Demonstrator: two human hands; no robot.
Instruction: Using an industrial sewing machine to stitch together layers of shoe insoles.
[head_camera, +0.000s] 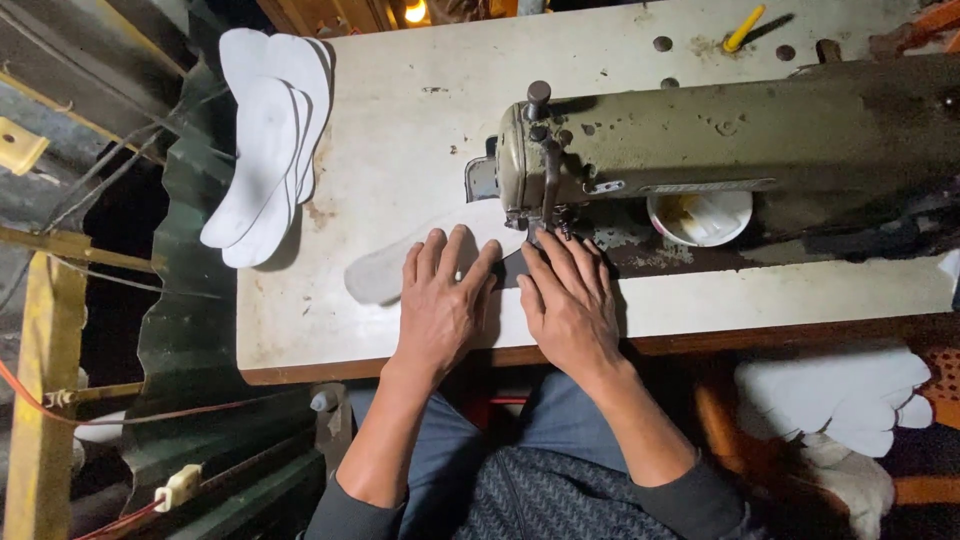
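Both hands flat on a sole at the needle of a sewing machine.

Far left of the hands, a stack of soles overhangs the table edge. The left hand, fingers spread, presses the grey-white sole lying on the table; the right hand, touching it, lies open with fingertips just before the needle, under the machine head. Right of the hands stands a white cup. Judged step: feeding a seam; next calls for steady, even guiding.

White insole, olive sewing machine
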